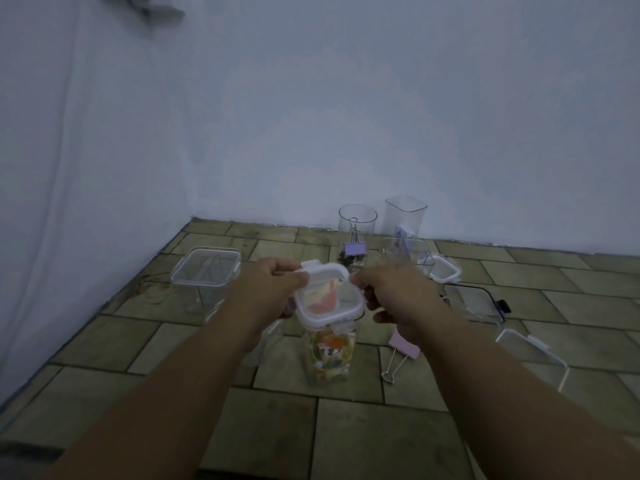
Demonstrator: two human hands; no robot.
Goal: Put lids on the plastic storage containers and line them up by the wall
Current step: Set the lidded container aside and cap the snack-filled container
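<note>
Both hands meet over a clear plastic container (pixel 330 355) that stands upright on the tiled floor (pixel 381 438) in the near middle, well short of the wall (pixel 346 116). It is filled with small colourful items too blurred to name. A white-rimmed lid (pixel 329 303) sits on its mouth, and the flap (pixel 325 270) at the lid's far edge stands raised. The left hand (pixel 273 282) has curled fingers and pinches the left end of that flap. The right hand (pixel 391 292) grips the right end with its fingertips, its lower fingers curled beside the lid's right edge. To the left stands a square container (pixel 206 271) with its lid already on. By the wall stand an open round container (pixel 357 220) and, just to its right, a taller open square one (pixel 406 214). A purple binder clip (pixel 355 249) is in front of the round one, and another clear container (pixel 408 254) stands in front of the tall one. Loose lids lie to the right: a white-rimmed one (pixel 443 270), a dark-rimmed one (pixel 474 301) and a clear one (pixel 533 355) nearest the camera. A pink binder clip (pixel 403 344) lies on the floor below the right wrist.
</note>
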